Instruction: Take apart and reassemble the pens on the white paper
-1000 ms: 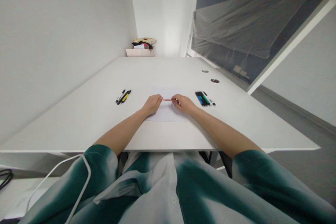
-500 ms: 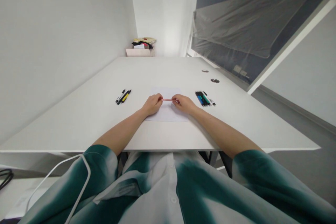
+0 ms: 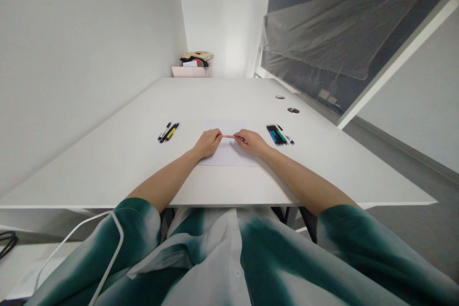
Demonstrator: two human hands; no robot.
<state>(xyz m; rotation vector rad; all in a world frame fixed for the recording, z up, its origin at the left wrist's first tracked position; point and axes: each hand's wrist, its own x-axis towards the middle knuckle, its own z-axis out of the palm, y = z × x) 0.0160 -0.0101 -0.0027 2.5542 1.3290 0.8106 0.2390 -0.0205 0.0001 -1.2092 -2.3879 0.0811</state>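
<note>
A slim pink pen (image 3: 228,136) is stretched level between my two hands, above a white sheet of paper (image 3: 228,157). My left hand (image 3: 209,143) pinches its left end, with the fingertips curled round it. At the other end, my right hand (image 3: 250,141) grips the pen between thumb and fingers. Both pen ends are hidden by my fingers. Beside my left hand lies a small group of pens (image 3: 168,132), one with a yellow part. Right of my right hand is a row of several pens (image 3: 279,135), black with blue and green parts, plus a white one.
The paper lies on a long white table (image 3: 136,172). Two round metal table inserts (image 3: 293,110) sit near its right edge. A pale box (image 3: 190,71) with things piled in it stands at the far end. A white cable (image 3: 116,248) hangs over my left sleeve.
Both hands stay almost in place on the pen. My right hand has shifted very slightly left, so a little less of the pen shows between them.
</note>
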